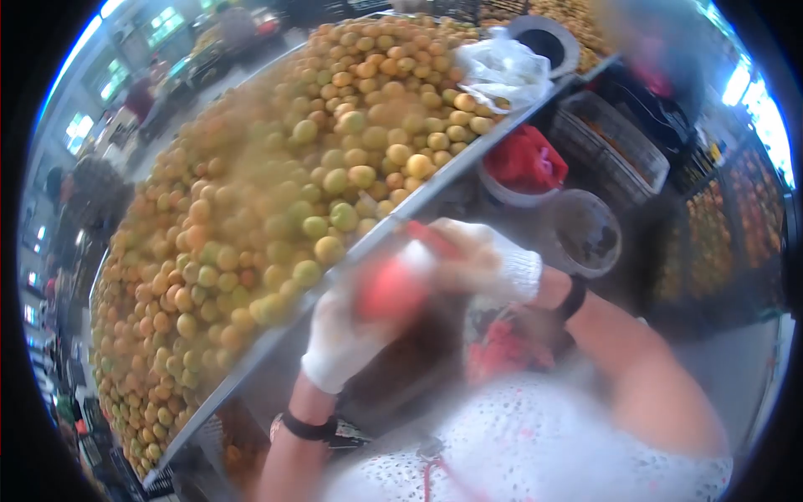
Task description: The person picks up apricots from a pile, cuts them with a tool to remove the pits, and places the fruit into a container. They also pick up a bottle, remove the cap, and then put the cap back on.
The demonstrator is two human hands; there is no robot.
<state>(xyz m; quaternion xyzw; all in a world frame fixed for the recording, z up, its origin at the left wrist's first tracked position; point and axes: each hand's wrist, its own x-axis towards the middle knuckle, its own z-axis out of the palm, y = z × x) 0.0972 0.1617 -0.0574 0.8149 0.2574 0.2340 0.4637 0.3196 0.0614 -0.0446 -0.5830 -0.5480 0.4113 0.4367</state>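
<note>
A big metal table [435,188] is standing just above and to the left of both hands, and a wide heap of yellow and green fruit [276,184] is lying on it. A white plastic bag [502,71] is resting on the heap, far above the right hand. A grey bucket [583,232] is sitting on the floor just right of the right hand, and a bowl with something red [523,163] is above that hand.

Both forearms are bending upward, wearing white gloves and dark wristbands. The left hand [343,339] is cupping a reddish round thing [389,289] from below, fingers curled on it. The right hand [481,259] is closing over the same thing from above and the right; the blur is strong, so it is probably a fruit, held between the two hands.
</note>
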